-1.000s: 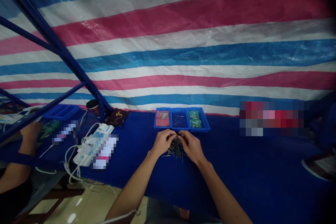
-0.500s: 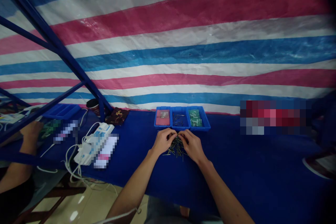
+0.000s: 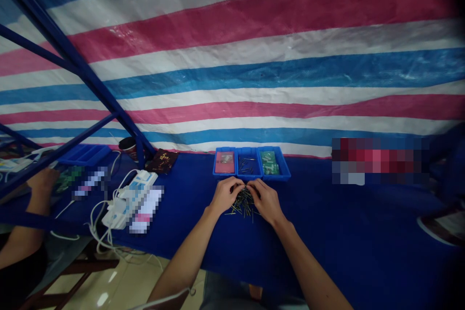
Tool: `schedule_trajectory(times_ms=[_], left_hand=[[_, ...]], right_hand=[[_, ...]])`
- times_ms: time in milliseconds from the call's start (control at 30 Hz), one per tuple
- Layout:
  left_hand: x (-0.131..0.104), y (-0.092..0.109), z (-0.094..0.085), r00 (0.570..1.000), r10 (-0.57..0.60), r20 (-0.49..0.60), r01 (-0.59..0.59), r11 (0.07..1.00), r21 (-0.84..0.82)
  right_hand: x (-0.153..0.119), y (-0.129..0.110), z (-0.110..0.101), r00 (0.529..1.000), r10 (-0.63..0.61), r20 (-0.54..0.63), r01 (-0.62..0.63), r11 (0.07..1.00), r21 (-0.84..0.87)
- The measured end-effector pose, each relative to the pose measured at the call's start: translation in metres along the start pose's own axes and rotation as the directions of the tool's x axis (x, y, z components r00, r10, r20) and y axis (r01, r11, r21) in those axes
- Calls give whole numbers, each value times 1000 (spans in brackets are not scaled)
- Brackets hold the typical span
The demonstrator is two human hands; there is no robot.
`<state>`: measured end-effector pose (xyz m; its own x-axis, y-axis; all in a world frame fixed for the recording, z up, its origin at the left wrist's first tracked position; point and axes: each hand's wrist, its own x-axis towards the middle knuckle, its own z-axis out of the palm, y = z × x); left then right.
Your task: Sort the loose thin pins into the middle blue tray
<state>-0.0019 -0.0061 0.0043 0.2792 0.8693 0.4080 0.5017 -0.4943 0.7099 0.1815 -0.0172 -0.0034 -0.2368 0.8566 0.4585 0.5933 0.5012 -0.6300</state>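
Observation:
My left hand (image 3: 225,195) and my right hand (image 3: 266,199) meet fingertip to fingertip over a loose pile of thin metal pins (image 3: 246,204) on the blue table. Both hands are pinched closed; whatever sits between the fingertips is too small to make out. Just beyond them stands a blue three-part bin (image 3: 237,177). Its left compartment holds a pink piece (image 3: 225,166) with a small clear bag. A few thin pins (image 3: 247,166) lie in the middle one. Green pieces (image 3: 269,163) fill part of the right one.
Left of my arms lie a white power strip (image 3: 132,198) with tangled cords, a blurred-out phone-like item (image 3: 146,210) and a dark brown packet (image 3: 163,161). A blue metal frame (image 3: 98,92) crosses the left side. Beyond it a co-worker's hand (image 3: 42,181) rests near green pieces.
Hardly anything differs. My fingertips stay together above the pins, and the view has shifted very slightly.

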Motion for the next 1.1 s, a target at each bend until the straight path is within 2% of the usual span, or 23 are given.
schedule_trajectory(times_ms=[500,733,1100], left_hand=[[1,-2,1,1000,-20,-24,20,1000,-23],[0,-3,1,999,-40,-8,40,999,-26],[0,-5,2,999,-32,-12,32,999,-15]], right_hand=[[-1,1,1,1000,15,-25,-14,999,35],[0,-1,0,999,-16,-30,18,997,73],[0,2,1,1000,-4,-21,4,1000,26]])
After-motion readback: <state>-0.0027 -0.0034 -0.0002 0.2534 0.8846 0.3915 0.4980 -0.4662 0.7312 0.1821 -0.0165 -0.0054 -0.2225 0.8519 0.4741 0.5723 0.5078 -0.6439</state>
